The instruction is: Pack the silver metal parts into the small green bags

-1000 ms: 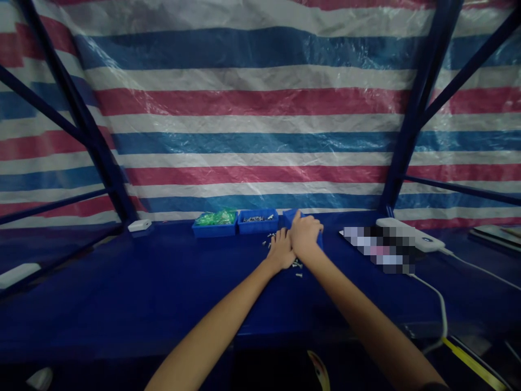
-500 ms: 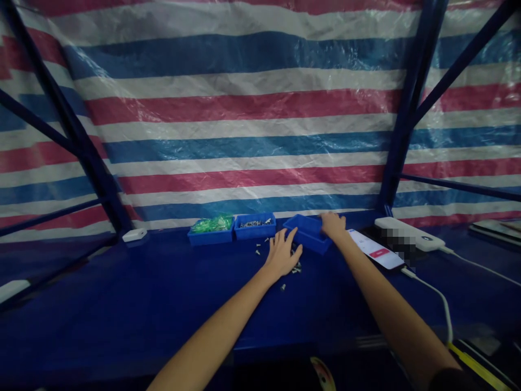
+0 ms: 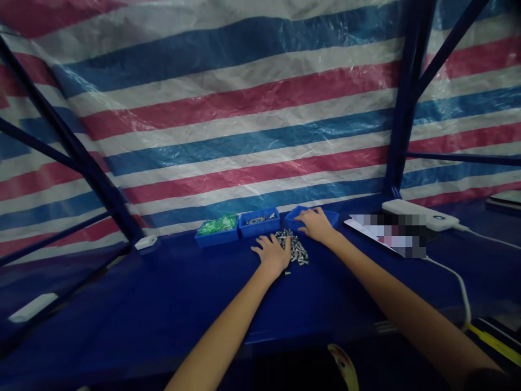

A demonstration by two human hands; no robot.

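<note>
A loose pile of small metal screws (image 3: pixel 298 251) lies on the blue tabletop. My left hand (image 3: pixel 273 255) rests against the pile's left side, open with fingers spread and the thumb along the screws. Behind the pile, the right-hand blue bin (image 3: pixel 331 218) stands at an angle. My right hand (image 3: pixel 321 227) reaches over its front edge, fingers apart, and hides part of its inside. I see nothing held in either hand. One stray screw (image 3: pixel 287 273) lies in front of the pile.
Left of the pile stand a blue bin (image 3: pixel 248 231) of small metal parts and another blue bin (image 3: pixel 220 239) of green plastic pieces. At right are a phone (image 3: pixel 376 236), a white power bank (image 3: pixel 419 213) and a white cable (image 3: pixel 456 277). Striped sheeting hangs behind.
The right hand has gone from the bin's right end to its front, and the bin has turned. More screws show in the pile. The left hand sits at their left side; the view has tilted.
</note>
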